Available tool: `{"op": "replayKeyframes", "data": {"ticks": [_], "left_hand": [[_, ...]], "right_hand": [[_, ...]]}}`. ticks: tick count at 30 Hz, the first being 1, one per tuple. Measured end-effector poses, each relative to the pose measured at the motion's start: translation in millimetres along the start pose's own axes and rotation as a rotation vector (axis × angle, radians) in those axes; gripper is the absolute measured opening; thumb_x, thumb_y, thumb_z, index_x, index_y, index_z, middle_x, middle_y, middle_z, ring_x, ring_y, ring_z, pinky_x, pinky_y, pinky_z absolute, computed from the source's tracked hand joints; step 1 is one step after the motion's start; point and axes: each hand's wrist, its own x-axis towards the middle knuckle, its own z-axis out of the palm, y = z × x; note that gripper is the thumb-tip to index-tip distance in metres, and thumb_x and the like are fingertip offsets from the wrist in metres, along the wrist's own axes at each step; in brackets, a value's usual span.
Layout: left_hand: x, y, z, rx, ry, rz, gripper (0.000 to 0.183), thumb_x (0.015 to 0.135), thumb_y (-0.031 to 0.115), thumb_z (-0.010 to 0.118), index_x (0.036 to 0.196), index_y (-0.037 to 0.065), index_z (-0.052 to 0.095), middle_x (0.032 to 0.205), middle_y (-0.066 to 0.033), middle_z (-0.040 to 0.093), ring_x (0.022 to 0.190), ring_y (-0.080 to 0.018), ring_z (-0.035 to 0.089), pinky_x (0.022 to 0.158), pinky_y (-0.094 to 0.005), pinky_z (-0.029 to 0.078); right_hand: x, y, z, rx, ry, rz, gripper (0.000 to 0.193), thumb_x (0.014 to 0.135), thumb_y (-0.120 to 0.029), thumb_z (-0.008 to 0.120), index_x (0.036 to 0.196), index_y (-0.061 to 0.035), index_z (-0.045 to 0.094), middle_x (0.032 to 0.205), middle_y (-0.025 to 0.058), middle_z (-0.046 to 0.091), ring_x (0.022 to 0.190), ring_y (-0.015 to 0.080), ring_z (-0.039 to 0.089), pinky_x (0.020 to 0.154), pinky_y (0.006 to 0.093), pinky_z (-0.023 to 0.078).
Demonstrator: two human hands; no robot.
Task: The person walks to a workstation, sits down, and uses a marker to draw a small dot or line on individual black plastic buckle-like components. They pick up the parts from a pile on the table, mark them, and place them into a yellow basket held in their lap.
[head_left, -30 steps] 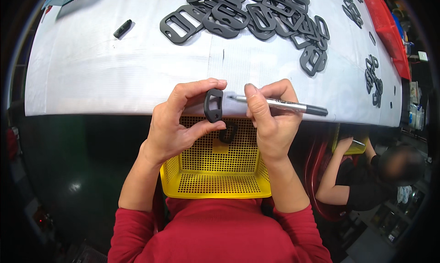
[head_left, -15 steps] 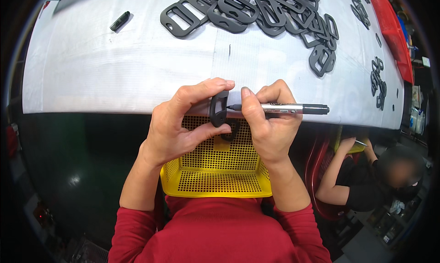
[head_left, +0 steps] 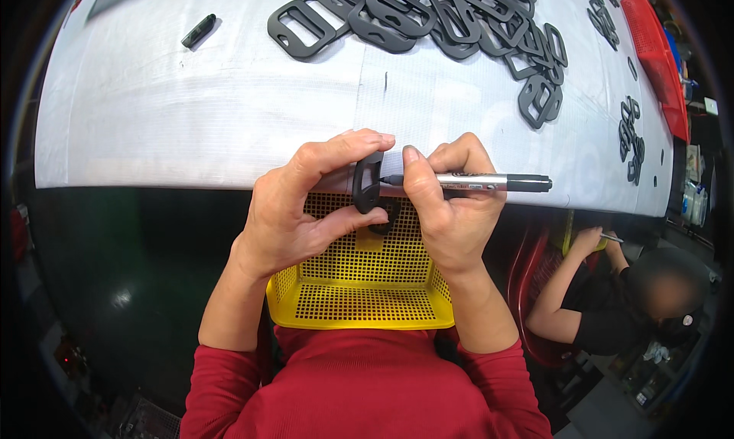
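My left hand [head_left: 294, 202] pinches a black plastic frame-shaped piece [head_left: 358, 186] on edge between thumb and fingers, at the table's near edge. In my right hand [head_left: 455, 202] is a marker pen [head_left: 485, 182] with a silver barrel and black ends, lying level. Its dark tip points left and meets, or nearly meets, the piece's inner opening; actual contact is hard to make out. Under both hands sits a perforated yellow basket [head_left: 359, 323]. Another dark piece [head_left: 394, 216] shows inside it, partly covered by my left thumb.
Many dark frame-shaped pieces [head_left: 306, 30] lie heaped at the far side of the white-covered table [head_left: 191, 118]. A black pen cap [head_left: 199, 30] rests at far left. More small pieces [head_left: 631, 141] and a red basket [head_left: 650, 49] are rightward. A co-worker [head_left: 604, 301] sits at right.
My hands, the piece and the pen have barely moved; the view shifts slightly. The piece's tilt looks a little different. The co-worker's hands have moved slightly.
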Motion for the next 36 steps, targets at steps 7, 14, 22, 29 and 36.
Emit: {"op": "replayKeyframes", "data": {"ticks": [7,14,22,29,36], "left_hand": [[0,4,-3,0.05,-0.05,-0.065,0.061,0.063,-0.001,0.074,0.115,0.001,0.042,0.113,-0.0194,0.053,0.106,-0.0274,0.054,0.092,-0.0391,0.044],[8,9,-24,0.071,-0.334,0.059,0.051,0.064,0.036,0.075,0.098,0.001,0.06,0.09,-0.012,0.065,0.091,-0.0256,0.062,0.101,-0.05,0.025],[5,10,-21,-0.12,-0.17,-0.091,0.02,0.075,0.011,0.064,0.093,0.003,0.063,0.089,-0.008,0.065,0.091,-0.0201,0.061,0.099,-0.0449,0.031],[15,19,-7,-0.35,0.134,-0.341,0.04,0.082,0.0,0.055,0.12,-0.005,0.042,0.117,-0.014,0.05,0.107,-0.019,0.05,0.094,-0.0308,0.04],[25,24,-1,-0.715,0.185,-0.409,0.069,0.073,0.011,0.07,0.129,-0.002,0.032,0.12,-0.0181,0.046,0.11,-0.0273,0.049,0.093,-0.0379,0.042]], "right_hand": [[-3,11,-5,-0.031,0.046,-0.132,0.019,0.078,-0.003,0.062,0.067,-0.0042,0.045,0.053,-0.0023,0.047,0.048,0.0015,0.042,0.042,0.0187,0.031],[26,0,-8,0.022,0.075,-0.129,0.022,0.091,-0.016,0.046,0.107,-0.0008,0.049,0.092,0.0129,0.062,0.078,0.0169,0.061,0.061,0.0215,0.041],[98,6,0,-0.798,-0.007,-0.63,0.022,0.066,-0.007,0.068,0.086,-0.0102,0.06,0.075,0.0037,0.062,0.081,0.0227,0.054,0.068,0.0327,0.042],[67,1,-5,-0.643,-0.033,-0.513,0.022,0.067,-0.002,0.067,0.086,-0.0079,0.059,0.079,0.0045,0.062,0.077,0.0227,0.055,0.067,0.032,0.043],[6,-27,-8,-0.154,-0.205,-0.244,0.024,0.07,0.0,0.067,0.092,-0.0043,0.061,0.083,0.0077,0.059,0.077,0.0184,0.057,0.068,0.0277,0.045]]}}
